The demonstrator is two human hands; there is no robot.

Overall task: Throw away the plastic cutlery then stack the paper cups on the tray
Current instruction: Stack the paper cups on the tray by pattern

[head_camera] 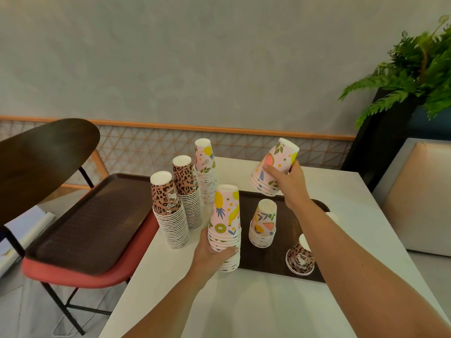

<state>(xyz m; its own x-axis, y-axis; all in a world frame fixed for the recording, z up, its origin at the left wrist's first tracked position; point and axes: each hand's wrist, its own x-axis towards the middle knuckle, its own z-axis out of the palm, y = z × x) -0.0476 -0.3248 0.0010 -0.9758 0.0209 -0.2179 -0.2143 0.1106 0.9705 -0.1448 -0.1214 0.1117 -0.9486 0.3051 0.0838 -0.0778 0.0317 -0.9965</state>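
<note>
A dark brown tray point(271, 262) lies on the white table point(244, 308). My left hand point(210, 252) grips a stack of upside-down pink fruit-print cups point(225, 215) at the tray's left edge. My right hand point(286, 179) holds a shorter, tilted stack of fruit-print cups point(273, 164) in the air above the tray's far side. A small fruit-print stack point(263, 223) and a short leopard-print stack point(300, 259) stand upside down on the tray. No plastic cutlery shows.
Two tall leopard-print stacks point(170, 211) point(188, 191) and a tall fruit-print stack point(205, 167) stand on the table left of the tray. A second dark tray point(92, 223) rests on a red chair at the left. A potted fern point(415, 69) stands at the right.
</note>
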